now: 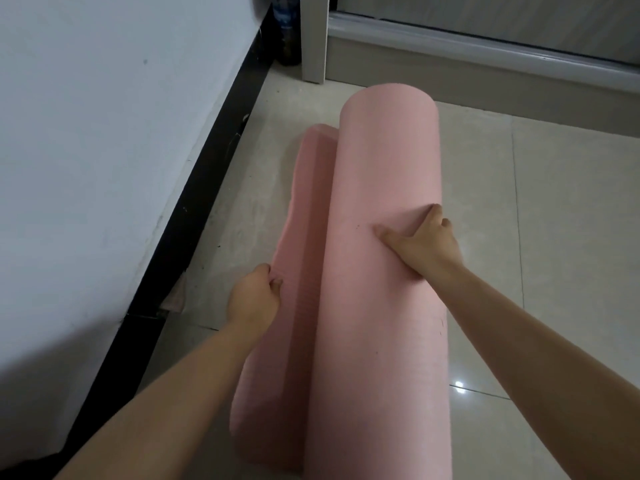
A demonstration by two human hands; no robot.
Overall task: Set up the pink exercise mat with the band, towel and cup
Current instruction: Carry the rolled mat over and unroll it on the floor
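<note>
A: Two hands are on the pink mat [384, 237], which lies mostly rolled on the tiled floor [571, 202], close to the white wall [104, 133] with its black skirting [194, 202].

B: How are the fingers set?

A: The left hand [252, 299] pinches the loose edge flap on the wall side, its fingers [275, 283] closed on that edge. The right hand [424, 242] lies spread and flat on top of the thick roll, fingers wide, pressing and gripping nothing.

B: And the band, towel and cup?

A: None of them shows here. In my judgement the task is at its start: the mat is only beginning to be unrolled.

B: What could go wrong from here?

A: The roll runs parallel to the wall with only a narrow strip of floor between. If it is pushed toward the wall there is no room to open. It probably has to travel to the right, across the open tiles.

B: Anything else?

A: The tiles look glossy, so the pinched flap may slide along with the roll unless the left hand pins it down. Foam this tightly wound also tends to curl back once released. A one-handed push near the middle could send the roll off crooked, leaving the mat skewed against the door frame [313, 39] at the far end
</note>
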